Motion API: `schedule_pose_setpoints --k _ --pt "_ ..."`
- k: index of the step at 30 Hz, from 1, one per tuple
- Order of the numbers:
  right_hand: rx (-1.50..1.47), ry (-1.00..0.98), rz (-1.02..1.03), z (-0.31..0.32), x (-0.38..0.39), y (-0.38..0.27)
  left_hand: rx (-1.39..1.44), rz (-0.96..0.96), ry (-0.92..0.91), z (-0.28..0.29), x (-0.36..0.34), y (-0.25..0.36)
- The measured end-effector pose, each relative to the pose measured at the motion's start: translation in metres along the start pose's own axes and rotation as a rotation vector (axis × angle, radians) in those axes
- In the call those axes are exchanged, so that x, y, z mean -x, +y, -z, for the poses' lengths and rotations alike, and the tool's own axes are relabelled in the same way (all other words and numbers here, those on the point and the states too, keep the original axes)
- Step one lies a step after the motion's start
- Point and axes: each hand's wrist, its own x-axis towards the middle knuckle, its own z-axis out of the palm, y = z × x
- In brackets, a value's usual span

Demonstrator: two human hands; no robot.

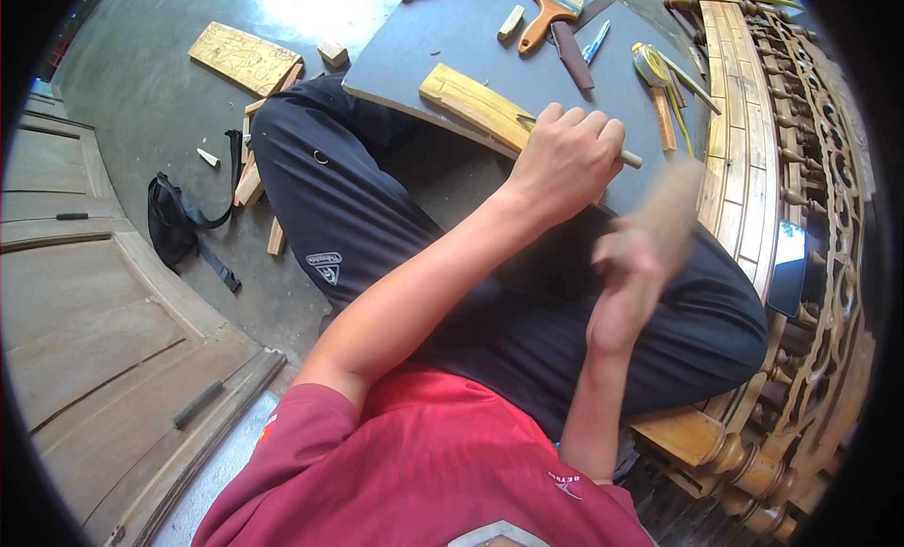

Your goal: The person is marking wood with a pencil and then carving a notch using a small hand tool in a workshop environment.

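Note:
My left hand (568,161) is closed around a chisel (632,158). The butt end of its handle sticks out to the right of my fist, and its dark blade shows at the left. That blade reaches over a narrow yellow wooden board (461,95), which lies slantwise along the near edge of a grey tabletop (395,53). My left hand covers the board's right part. Lower and to the right, my right hand (629,269) grips a pale wooden mallet (673,203), smeared by motion. The mallet stands upward from the fist, apart from the chisel.
On the tabletop lie a brush (543,18), a dark reddish-brown strip (570,56), a blue-and-white knife (596,41) and a tape measure (650,65). A carved board (245,56) and a black bag (174,217) are at left. A wooden bench (739,152) and phone (787,269) stand right.

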Motion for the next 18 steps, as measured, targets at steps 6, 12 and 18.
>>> schedule_pose_setpoints --k 6,12,18 --pt "-0.178 0.175 0.051 -0.001 -0.009 -0.002 -0.011 0.012 0.002 0.0 -0.001 -0.001" --pt "-0.024 -0.1 -0.092 -0.002 -0.004 -0.005 -0.042 0.037 -0.004 0.001 0.001 -0.007" --pt "0.093 -0.236 -0.139 0.004 -0.001 0.0 -0.087 0.042 -0.033 0.0 0.001 -0.008"
